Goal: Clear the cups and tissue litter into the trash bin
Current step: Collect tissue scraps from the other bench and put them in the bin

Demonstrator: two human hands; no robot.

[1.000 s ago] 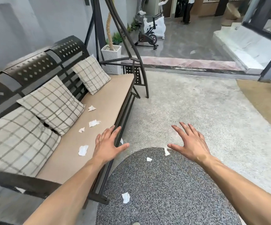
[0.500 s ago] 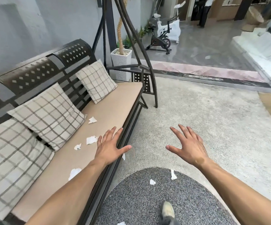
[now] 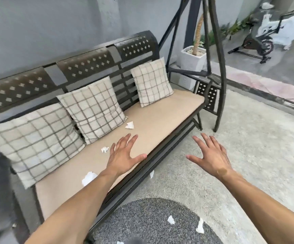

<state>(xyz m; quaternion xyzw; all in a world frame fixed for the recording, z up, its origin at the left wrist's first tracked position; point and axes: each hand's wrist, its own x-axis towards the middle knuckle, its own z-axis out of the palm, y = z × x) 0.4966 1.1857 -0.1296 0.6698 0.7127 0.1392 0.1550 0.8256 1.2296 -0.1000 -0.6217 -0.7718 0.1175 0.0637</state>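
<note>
Crumpled white tissue scraps lie on the swing bench's tan seat cushion (image 3: 169, 110): one tissue (image 3: 129, 125) by the middle pillow, a second tissue (image 3: 104, 149) left of my left hand, a third tissue (image 3: 88, 177) beside my left forearm. More tissue bits lie on the grey round rug (image 3: 142, 219): one rug tissue (image 3: 171, 219) and another rug tissue (image 3: 200, 226). A small floor tissue (image 3: 151, 174) lies under the bench edge. My left hand (image 3: 123, 155) hovers open over the cushion's front edge. My right hand (image 3: 211, 155) is open over the floor. No cups or trash bin are in view.
Three checked pillows (image 3: 93, 108) lean on the dark metal backrest. The swing's frame legs (image 3: 218, 67) stand at the bench's right end. A white planter (image 3: 192, 59) and an exercise bike (image 3: 258, 41) are beyond. Pale concrete floor spreads to the right.
The view has swung left and closer to the bench. Both open hands moved forward; my left hand is now over the seat cushion, nearer the tissues.
</note>
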